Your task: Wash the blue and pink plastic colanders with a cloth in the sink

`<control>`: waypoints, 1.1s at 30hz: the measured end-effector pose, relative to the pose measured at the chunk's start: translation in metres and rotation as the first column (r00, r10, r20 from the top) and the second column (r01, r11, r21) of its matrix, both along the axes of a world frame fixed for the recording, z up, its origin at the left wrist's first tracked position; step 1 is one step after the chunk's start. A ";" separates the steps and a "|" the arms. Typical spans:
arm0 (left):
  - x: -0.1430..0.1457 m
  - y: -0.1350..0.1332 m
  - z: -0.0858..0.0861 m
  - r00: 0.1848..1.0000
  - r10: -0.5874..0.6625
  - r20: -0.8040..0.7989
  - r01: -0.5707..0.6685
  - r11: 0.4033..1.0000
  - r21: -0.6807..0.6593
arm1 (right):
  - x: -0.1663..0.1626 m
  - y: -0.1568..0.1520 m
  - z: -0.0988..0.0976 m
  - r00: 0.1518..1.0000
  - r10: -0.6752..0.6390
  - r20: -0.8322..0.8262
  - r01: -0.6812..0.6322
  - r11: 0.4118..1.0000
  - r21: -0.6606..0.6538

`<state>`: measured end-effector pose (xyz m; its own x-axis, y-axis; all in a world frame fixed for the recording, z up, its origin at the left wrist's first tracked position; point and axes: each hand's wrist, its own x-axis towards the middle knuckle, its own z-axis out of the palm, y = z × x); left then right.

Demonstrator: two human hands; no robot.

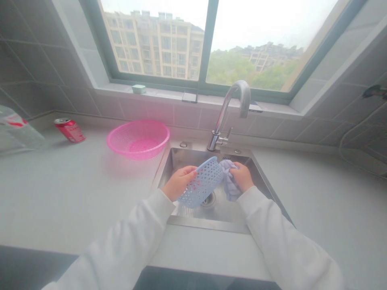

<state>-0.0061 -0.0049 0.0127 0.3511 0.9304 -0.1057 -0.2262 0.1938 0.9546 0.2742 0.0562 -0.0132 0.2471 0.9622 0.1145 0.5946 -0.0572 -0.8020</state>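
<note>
Over the steel sink [208, 224], my left hand [180, 182] grips the rim of a light blue plastic basket [203, 183] pierced with small holes. The basket is tilted on its side, and some of my left fingers are hidden behind its wall. My right hand [242, 177] is closed around a bunched, pale purple cloth [230, 183]. This cloth touches the basket's right end, and its lower part hangs down into the sink. Below the basket, the drain [209, 199] is partly visible.
Behind the sink rises a chrome faucet [223, 114]. A pink plastic colander [139, 139] stands left of the sink on the counter [90, 193]. Farther left are a red can [70, 130] and a clear plastic bottle [19, 129]. A small green box [139, 89] sits on the windowsill.
</note>
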 end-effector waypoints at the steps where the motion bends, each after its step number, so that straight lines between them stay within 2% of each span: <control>1: -0.002 -0.001 0.002 0.999 -0.034 0.031 0.034 0.999 -0.025 | 0.000 0.000 0.000 1.000 -0.012 -0.004 0.012 1.000 0.000; 5: -0.005 -0.002 0.009 0.985 -0.151 0.083 0.158 0.984 -0.081 | 0.000 0.000 0.002 0.999 -0.039 -0.033 0.039 0.999 0.015; 8: -0.002 -0.001 0.007 0.998 -0.043 -0.053 0.040 0.998 -0.050 | -0.001 -0.002 0.004 0.998 -0.019 -0.057 0.021 0.999 0.034; 10: 0.000 -0.001 0.002 0.979 0.078 -0.187 -0.072 0.997 0.040 | -0.003 -0.004 0.006 0.998 0.011 -0.054 -0.008 0.998 0.055; 11: 0.001 -0.001 0.000 0.959 0.115 -0.260 -0.090 0.990 0.108 | -0.005 -0.006 0.008 0.998 0.037 -0.045 -0.034 0.997 0.076; 14: 0.001 -0.004 -0.004 0.861 0.178 -0.477 -0.028 0.952 0.304 | -0.021 -0.023 0.014 0.987 0.149 0.063 -0.160 0.963 0.217; 15: 0.001 -0.005 -0.005 0.829 0.193 -0.525 0.000 0.939 0.345 | -0.030 -0.032 0.016 0.973 0.191 0.132 -0.221 0.933 0.283; 17: 0.000 -0.005 -0.005 0.807 0.200 -0.556 0.030 0.926 0.377 | -0.051 -0.055 0.020 0.913 0.278 0.298 -0.382 0.838 0.390; 19: 0.000 -0.005 -0.006 0.805 0.210 -0.555 0.052 0.907 0.418 | -0.070 -0.076 0.024 0.789 0.419 0.449 -0.600 0.683 0.417; 21: 0.000 -0.004 -0.006 0.803 0.221 -0.553 0.068 0.889 0.454 | -0.081 -0.085 0.025 0.710 0.468 0.527 -0.693 0.600 0.400; 22: 0.000 -0.003 -0.005 0.802 0.222 -0.554 0.070 0.888 0.455 | -0.081 -0.084 0.025 0.718 0.462 0.521 -0.684 0.606 0.406; 23: -0.001 -0.003 -0.005 0.801 0.216 -0.558 0.069 0.893 0.445 | -0.077 -0.079 0.025 0.756 0.435 0.489 -0.641 0.645 0.417; 25: -0.002 -0.003 -0.002 0.793 0.199 -0.576 0.073 0.908 0.414 | -0.060 -0.059 0.022 0.870 0.326 0.371 -0.471 0.770 0.429; 27: -0.003 -0.005 0.001 0.779 0.201 -0.594 0.087 0.904 0.419 | -0.037 -0.035 0.019 0.935 0.210 0.286 -0.307 0.882 0.358; 28: -0.004 -0.006 0.003 0.780 0.201 -0.593 0.097 0.897 0.431 | -0.026 -0.026 0.018 0.954 0.150 0.260 -0.233 0.917 0.324; 31: -0.004 -0.008 0.004 0.800 0.199 -0.566 0.102 0.885 0.455 | -0.010 -0.017 0.018 0.967 0.061 0.249 -0.139 0.941 0.309; 33: -0.003 -0.008 0.001 0.813 0.199 -0.547 0.078 0.894 0.441 | -0.019 -0.030 0.022 0.953 0.073 0.293 -0.189 0.901 0.391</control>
